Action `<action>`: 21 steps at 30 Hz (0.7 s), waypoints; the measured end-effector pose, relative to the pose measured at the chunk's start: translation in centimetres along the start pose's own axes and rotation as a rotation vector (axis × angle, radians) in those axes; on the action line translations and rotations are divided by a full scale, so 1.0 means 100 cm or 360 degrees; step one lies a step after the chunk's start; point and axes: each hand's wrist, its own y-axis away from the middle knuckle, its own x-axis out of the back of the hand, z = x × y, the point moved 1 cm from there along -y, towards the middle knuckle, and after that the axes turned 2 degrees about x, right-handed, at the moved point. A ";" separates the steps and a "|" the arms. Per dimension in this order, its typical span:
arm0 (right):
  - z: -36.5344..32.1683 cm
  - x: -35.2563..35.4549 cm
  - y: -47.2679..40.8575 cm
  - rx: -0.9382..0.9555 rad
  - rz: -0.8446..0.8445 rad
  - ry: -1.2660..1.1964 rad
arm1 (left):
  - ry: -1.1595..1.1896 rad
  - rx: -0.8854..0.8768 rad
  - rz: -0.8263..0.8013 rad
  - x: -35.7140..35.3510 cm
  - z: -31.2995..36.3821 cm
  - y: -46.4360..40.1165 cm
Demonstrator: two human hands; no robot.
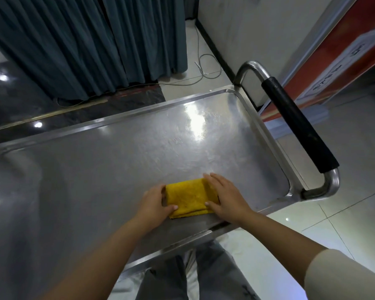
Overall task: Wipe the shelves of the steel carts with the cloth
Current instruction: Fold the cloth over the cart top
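Cloth (188, 197): yellow, folded into a thick pad, lying flat on the top shelf (117, 169) of the steel cart, close to the near rim and toward the handle end.
Left hand (155, 202): pressed against the cloth's left edge, thumb over the near corner, fingers curled along the side; not closed around it.
Right hand (225, 197): laid flat over the cloth's right edge, fingers spread and pointing away, thumb on the near right corner; open, pinning rather than gripping.
Hands together: set one at each side of the pad, the cloth bridging the gap between them.
Shelf surface: brushed steel with a raised lip all round, bright glare at the far right, faint swirl marks across the middle; no objects on it besides the cloth.
Handle (299, 124): steel tube with a black sleeve, standing past the right end of the shelf, well clear of the hands.
Step in hand, as judged: squaring up the fold before a wiping pass.
Doing it well: keep the pad flat and the layers even, press with the palm instead of the fingertips, then sweep in long overlapping strokes along the shelf.
Corners: run a folded edge along the lip, where grime probably gathers.
Risk: loose layers bunching under uneven pressure and leaving streaks.
Lower shelves: hidden from this view.
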 end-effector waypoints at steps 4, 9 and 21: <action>0.006 0.002 0.007 -0.0298 0.0044 -0.0116 | 0.0148 0.0070 -0.0042 -0.007 -0.001 0.005; 0.006 0.001 0.019 -0.0322 0.0122 -0.0331 | 0.0263 0.0014 -0.0192 -0.016 0.000 0.010; 0.039 0.110 0.046 -0.0285 0.0463 -0.1033 | 0.1204 0.0152 -0.0319 -0.004 0.126 0.009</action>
